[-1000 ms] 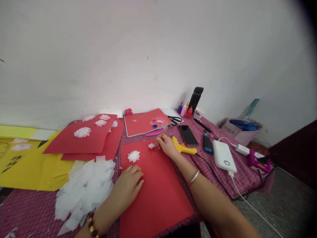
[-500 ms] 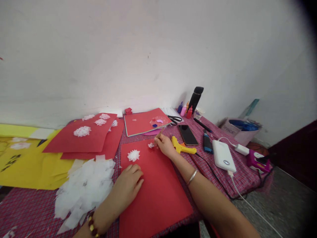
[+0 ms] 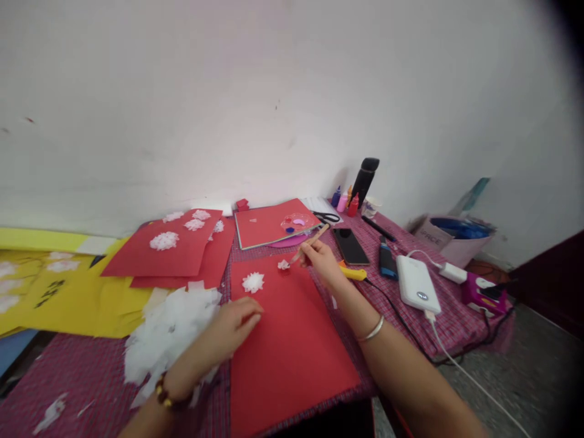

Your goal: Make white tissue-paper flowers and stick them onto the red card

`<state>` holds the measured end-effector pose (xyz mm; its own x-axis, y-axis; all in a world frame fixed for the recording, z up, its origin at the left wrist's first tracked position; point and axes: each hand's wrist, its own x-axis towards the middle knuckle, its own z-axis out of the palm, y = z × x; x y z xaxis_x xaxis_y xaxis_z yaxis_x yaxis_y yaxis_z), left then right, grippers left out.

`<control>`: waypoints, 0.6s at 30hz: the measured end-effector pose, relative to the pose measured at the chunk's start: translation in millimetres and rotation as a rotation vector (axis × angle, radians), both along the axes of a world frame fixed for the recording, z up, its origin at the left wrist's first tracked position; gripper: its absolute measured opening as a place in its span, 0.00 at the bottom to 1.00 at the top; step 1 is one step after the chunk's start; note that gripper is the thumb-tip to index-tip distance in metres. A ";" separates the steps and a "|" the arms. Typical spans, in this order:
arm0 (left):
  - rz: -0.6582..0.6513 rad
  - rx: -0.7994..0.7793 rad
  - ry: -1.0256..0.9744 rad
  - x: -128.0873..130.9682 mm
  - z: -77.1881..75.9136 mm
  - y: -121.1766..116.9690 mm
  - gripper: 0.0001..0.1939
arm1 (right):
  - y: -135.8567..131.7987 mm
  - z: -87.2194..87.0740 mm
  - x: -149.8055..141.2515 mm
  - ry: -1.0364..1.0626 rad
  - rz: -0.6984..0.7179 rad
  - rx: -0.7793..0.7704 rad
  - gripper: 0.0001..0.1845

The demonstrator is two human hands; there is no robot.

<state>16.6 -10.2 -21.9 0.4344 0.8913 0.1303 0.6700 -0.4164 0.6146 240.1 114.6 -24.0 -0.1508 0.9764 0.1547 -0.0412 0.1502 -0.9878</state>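
A red paper sheet (image 3: 292, 347) lies in front of me on the checked tablecloth. My left hand (image 3: 230, 331) rests flat on its left edge, fingers spread, holding nothing. My right hand (image 3: 322, 261) grips a thin wooden brush (image 3: 310, 243) whose tip touches a small white paper flower (image 3: 283, 264) at the sheet's far edge. A bigger white paper flower (image 3: 253, 282) sits on the sheet a little to the left. A paint palette (image 3: 295, 222) rests on a red pad behind.
A heap of white tissue pieces (image 3: 171, 331) lies left of the sheet. More red sheets with flowers (image 3: 168, 249) and yellow paper (image 3: 68, 292) lie further left. A yellow glue gun (image 3: 353, 274), phone (image 3: 349, 246), power bank (image 3: 417, 283), scissors (image 3: 326, 216) and bottles (image 3: 347, 201) sit right.
My view has shifted slightly, so everything sits a little more to the right. My right hand has tilted the brush, its tip staying on the small flower. My left hand has slid slightly left.
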 end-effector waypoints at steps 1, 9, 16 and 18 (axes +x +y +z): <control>0.059 0.009 -0.052 -8.1 8.1 -1.6 0.11 | -3.6 -1.2 -2.5 0.039 0.059 -0.052 0.12; 0.227 -0.128 0.054 -54.5 44.2 -65.1 0.07 | -33.8 -22.7 -34.7 -0.082 0.648 -0.322 0.12; 0.245 0.167 0.360 -56.9 -3.0 -94.7 0.16 | -40.9 -24.6 -42.1 -0.153 0.691 -0.300 0.12; 0.227 0.231 0.422 -54.1 -11.8 -87.2 0.22 | -40.6 -25.4 -41.6 -0.145 0.689 -0.297 0.12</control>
